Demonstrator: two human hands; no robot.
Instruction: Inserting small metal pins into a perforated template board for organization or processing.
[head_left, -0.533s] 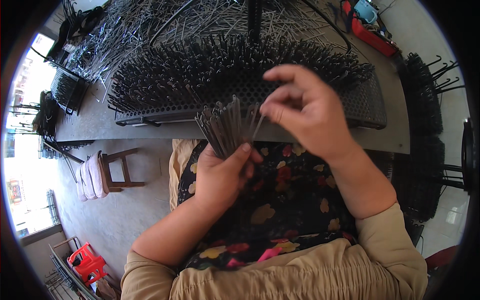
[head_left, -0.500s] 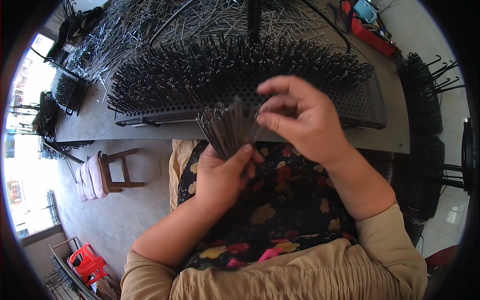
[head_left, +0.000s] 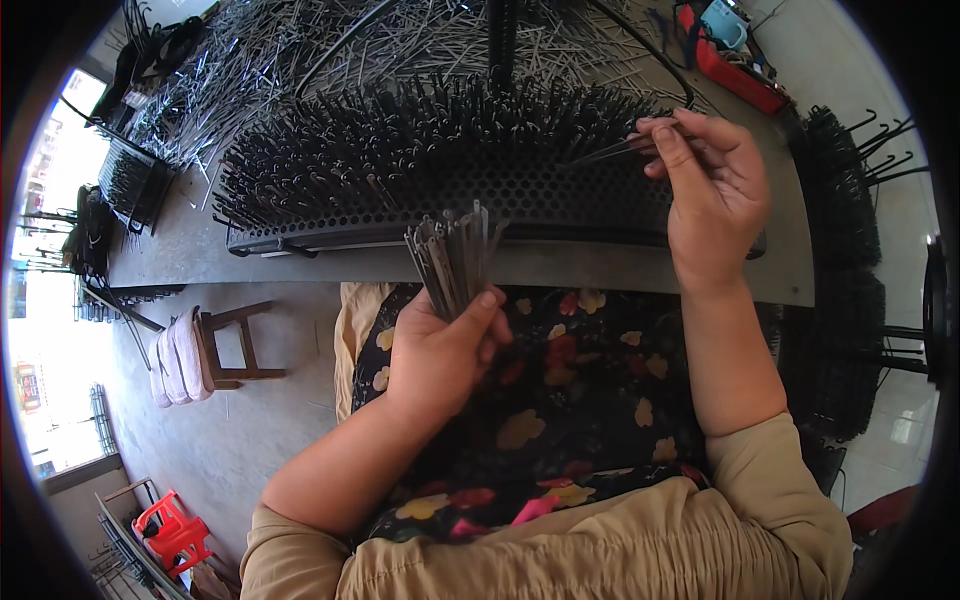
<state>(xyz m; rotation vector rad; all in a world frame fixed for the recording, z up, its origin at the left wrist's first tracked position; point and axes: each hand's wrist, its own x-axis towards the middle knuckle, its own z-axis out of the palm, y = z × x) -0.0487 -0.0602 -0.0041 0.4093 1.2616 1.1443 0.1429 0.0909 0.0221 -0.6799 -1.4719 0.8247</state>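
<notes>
Fingers around slim, straight, dull-grey metal rods.

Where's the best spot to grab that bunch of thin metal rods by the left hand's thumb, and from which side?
Probably low down, coming from below, with fingers wrapped around it, much as the left hand holds it. The bunch of rods points upward, gathered close near the thumb and fanning apart at the tips, so a top grip seems looser.
</notes>
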